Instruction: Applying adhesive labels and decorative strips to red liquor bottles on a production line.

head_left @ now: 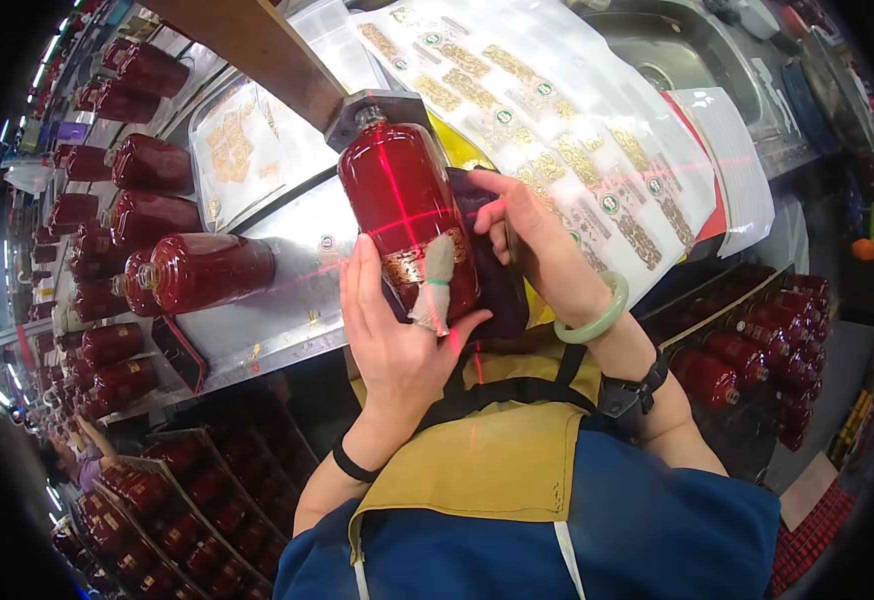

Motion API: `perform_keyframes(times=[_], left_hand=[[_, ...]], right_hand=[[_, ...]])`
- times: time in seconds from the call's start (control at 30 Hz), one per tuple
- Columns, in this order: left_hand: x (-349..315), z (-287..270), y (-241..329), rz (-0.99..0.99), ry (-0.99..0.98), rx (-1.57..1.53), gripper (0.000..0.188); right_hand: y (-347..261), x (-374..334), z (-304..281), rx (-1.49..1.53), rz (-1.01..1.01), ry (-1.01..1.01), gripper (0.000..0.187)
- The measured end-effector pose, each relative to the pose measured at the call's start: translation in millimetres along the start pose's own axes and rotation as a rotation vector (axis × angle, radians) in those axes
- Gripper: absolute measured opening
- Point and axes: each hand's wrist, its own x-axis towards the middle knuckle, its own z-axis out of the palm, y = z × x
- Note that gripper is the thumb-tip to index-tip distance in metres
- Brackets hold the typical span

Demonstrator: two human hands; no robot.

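Note:
A glossy dark-red bottle (387,195) lies in front of me, its neck end at a dark metal block (367,112) on a wooden bar. My left hand (392,345) grips its lower end, fingers along the left side and thumb at the lower right. A pale cloth bundle tied with a green band (437,282) rests against the bottle above that thumb, partly covering a gold decorated band (403,266). My right hand (552,250) hovers beside the bottle's right side, index finger stretched out and the others loosely bent, with nothing visible in it. Red laser lines cross the bottle.
Translucent sheets with gold decals (497,90) spread beyond my right hand. A metal sink (672,50) is at the far right. Several red bottles (212,270) crowd the left, and more fill racks at lower left and right (707,375). A phone-like dark slab (179,352) sits at the table edge.

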Motion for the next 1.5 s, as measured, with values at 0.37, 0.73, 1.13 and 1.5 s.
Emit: perform_keyframes(times=[0.37,0.73,1.13,1.5], left_hand=[[1,4,-3,-0.208,0.041,-0.263,0.09],[4,-2,-24,-0.178,0.066,-0.411,0.101],[2,1,-25,-0.53,-0.012,-1.113,0.052],[3,2,-23,-0.607,-0.015,-1.279,0.063]], right_hand=[[-14,-13,37,-0.383,-0.382,0.189,0.02],[8,3,-2,-0.425,-0.3,0.187,0.02],[0,2,6,-0.528,-0.063,-0.017,0.067],[6,4,0,-0.483,-0.074,-0.102,0.073]])
